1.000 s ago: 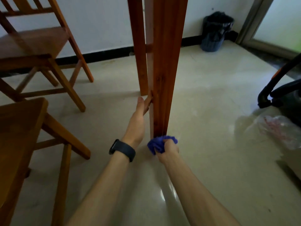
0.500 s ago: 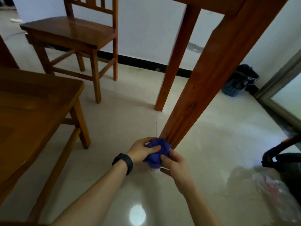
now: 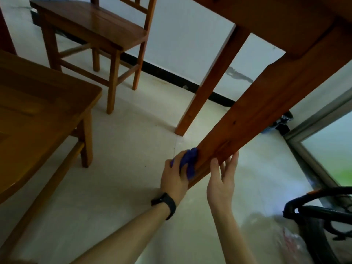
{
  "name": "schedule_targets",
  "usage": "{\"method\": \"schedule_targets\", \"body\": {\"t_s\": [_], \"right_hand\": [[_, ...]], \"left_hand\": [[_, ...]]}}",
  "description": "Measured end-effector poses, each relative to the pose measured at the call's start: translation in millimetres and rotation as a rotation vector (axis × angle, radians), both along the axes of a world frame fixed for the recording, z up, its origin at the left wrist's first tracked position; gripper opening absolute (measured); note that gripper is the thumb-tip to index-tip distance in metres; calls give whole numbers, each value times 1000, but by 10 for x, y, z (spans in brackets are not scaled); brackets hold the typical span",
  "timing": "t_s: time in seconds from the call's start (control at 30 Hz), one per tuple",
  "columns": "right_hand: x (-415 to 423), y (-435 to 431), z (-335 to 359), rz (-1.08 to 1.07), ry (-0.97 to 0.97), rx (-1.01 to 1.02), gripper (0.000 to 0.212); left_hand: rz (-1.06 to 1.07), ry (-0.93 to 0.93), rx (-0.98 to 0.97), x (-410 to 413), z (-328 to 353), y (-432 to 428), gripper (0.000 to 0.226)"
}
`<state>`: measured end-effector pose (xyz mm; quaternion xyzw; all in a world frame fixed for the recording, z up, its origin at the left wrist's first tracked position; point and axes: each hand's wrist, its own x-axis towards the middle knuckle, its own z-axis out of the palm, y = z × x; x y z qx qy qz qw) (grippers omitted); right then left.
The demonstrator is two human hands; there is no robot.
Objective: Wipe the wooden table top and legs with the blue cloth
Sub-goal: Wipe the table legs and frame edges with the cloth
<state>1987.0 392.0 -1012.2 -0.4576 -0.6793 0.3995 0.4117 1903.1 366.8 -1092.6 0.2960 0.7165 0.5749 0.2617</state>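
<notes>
Table (image 3: 282, 20): wooden, seen from below, upper right; near leg (image 3: 257, 119) slants down to both hands.
Chair (image 3: 99, 29): far left, wooden, on pale floor.
Right hand (image 3: 222, 180): fingers straight, relaxed, touching the leg's right edge, gripping nothing.
Left hand (image 3: 174, 178): fingers curled round the blue cloth, wristband behind.
Blue cloth (image 3: 188, 162): bunched, pressed against the leg's left face near its bottom.

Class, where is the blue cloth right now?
In the head view, low and centre, the cloth is gripped in the left hand and pressed against the near table leg, left of the right hand.
</notes>
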Motion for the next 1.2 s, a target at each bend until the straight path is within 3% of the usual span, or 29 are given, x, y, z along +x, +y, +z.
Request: {"method": "schedule_targets", "body": {"t_s": [0.1,0.2,0.3,0.4,0.53,0.73,0.83,0.9,1.03,1.1,1.2], "right_hand": [[27,24,-21,-12,-76,-4,66],[71,47,-90,11,-103,-3,74],[66,24,-128,4,-103,-9,76],[30,20,-136,-25,-90,-5,77],[20,0,-138,-25,-100,-15,80],[39,-123,-167,3,-179,-90,83],[134,-142,-200,46,-233,-139,82],[249,-112,-262,91,-261,-231,77],[455,-215,-234,238,-439,-620,60],[512,-245,-194,227,-303,-747,53],[518,-231,-31,167,-8,-671,35]], "left_hand": [[-282,126,-386,-419,-732,-214,34],[-88,65,-485,-798,-936,-289,32],[115,-5,-223,-858,-557,-97,37],[84,-23,93,-467,-59,97,35],[-7,10,-25,37,-95,94,26],[-407,194,-517,-422,-496,-46,27],[-641,73,-619,-372,-590,-269,21],[-813,2,-673,-346,-580,-321,32],[-654,-327,-412,-291,-209,-230,59],[-584,-449,-249,-286,34,-187,51],[-617,-518,-73,-255,337,-164,35]]}}
